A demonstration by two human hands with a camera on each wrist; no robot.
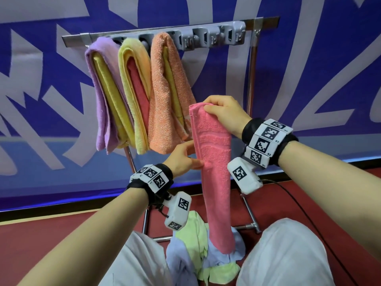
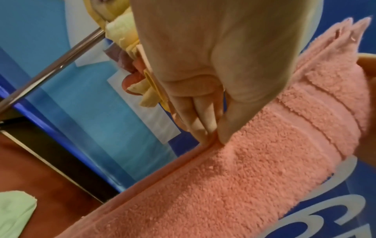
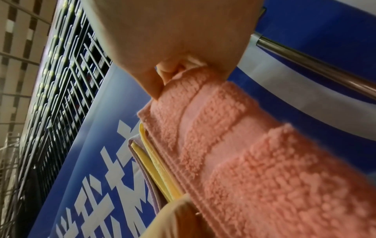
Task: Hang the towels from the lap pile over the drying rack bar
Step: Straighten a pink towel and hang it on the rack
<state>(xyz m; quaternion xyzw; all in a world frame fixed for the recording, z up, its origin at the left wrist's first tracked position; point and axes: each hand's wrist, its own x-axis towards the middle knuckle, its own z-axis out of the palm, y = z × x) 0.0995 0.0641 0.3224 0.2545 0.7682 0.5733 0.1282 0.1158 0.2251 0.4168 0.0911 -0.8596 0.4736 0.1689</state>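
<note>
The pink towel (image 1: 214, 162) hangs folded lengthwise between the knees, its lower end on the lap pile (image 1: 198, 250). The right hand (image 1: 224, 112) pinches the top corner; the left hand (image 1: 183, 155) pinches the long edge lower down. Judged as terry cloth, it is light, limp and non-slip, and it will sag wherever unsupported. Grip near both top corners for draping. The rack bar (image 1: 206, 27) has free space right of the orange towel (image 1: 167, 89).
</note>
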